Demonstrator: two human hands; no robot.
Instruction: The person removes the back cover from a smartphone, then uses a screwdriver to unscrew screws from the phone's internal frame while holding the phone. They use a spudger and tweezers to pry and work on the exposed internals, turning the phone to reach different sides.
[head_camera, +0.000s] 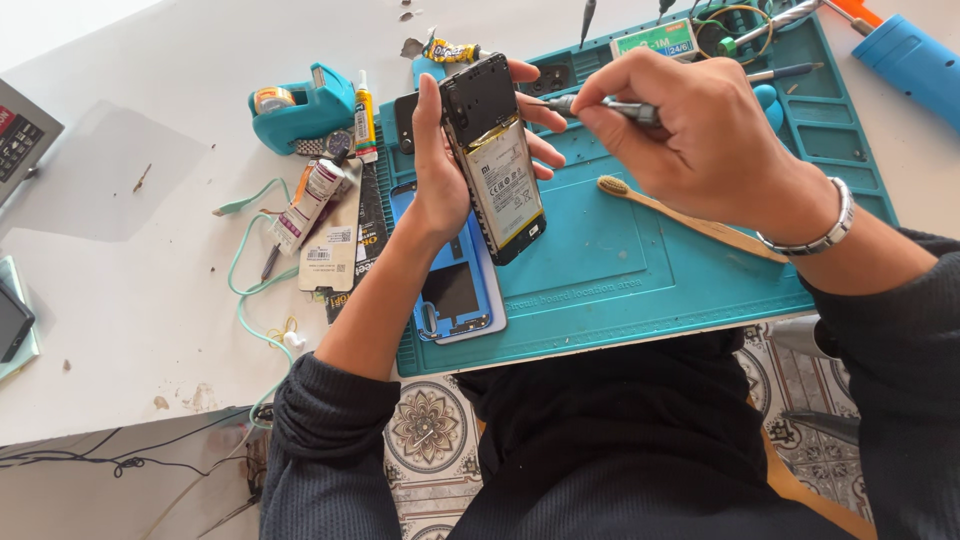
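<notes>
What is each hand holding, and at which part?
Left hand grips the opened phone by its long edges. Right hand pinches the screwdriver by its handle.

Battery label (507, 185): pale rectangle with small dark print, on the opened phone, centre of view. Glue tube (365, 118) at 11 o'clock of it: slim, upright, white-yellow label. Second tube (308, 200) at 9 o'clock: lying tilted, white label with red. Just below that, flat white card package (328, 258) with a barcode patch, overlapping a black packet (372, 225). White-green rectangular label (655, 40) at 1 o'clock, at the teal mat's far edge. Dark screen (12, 320) at the far left frame edge.
</notes>
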